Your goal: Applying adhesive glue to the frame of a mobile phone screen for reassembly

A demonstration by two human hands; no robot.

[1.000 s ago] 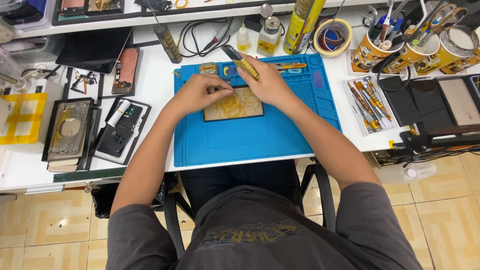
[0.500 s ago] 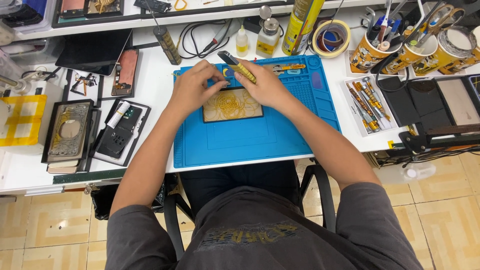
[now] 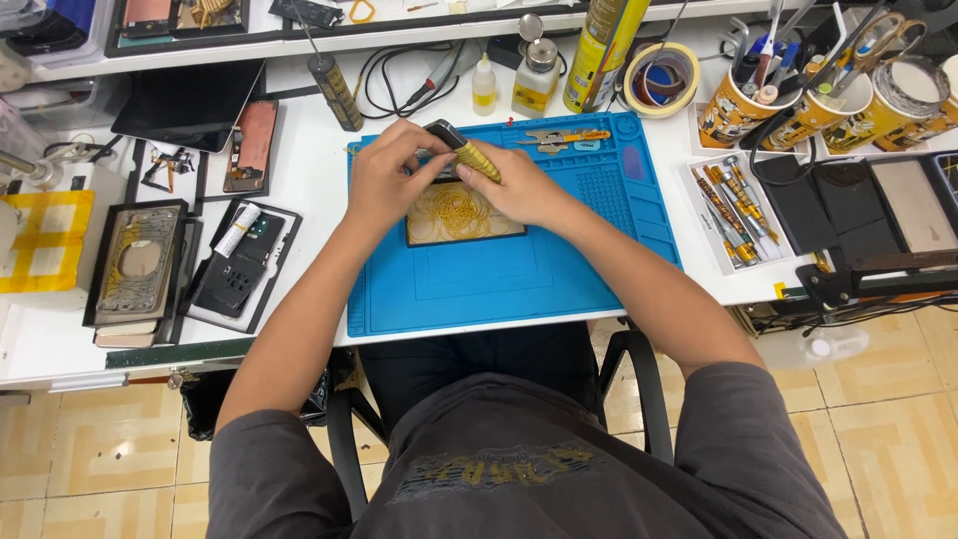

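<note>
Right hand (image 3: 519,185) pinches the screwdriver (image 3: 461,150) — slanting up-left, tip hidden under it.

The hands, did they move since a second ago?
A little. The left hand slid up from the opened phone to its top edge, meeting the right hand. The right hand kept holding the yellow screwdriver. Phone and blue mat stayed put.

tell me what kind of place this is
Most likely a phone repair bench. A blue work mat holds an opened phone that both hands work on, the right hand gripping a yellow tool; a tray of small screwdrivers and more disassembled phones lie around.
</note>
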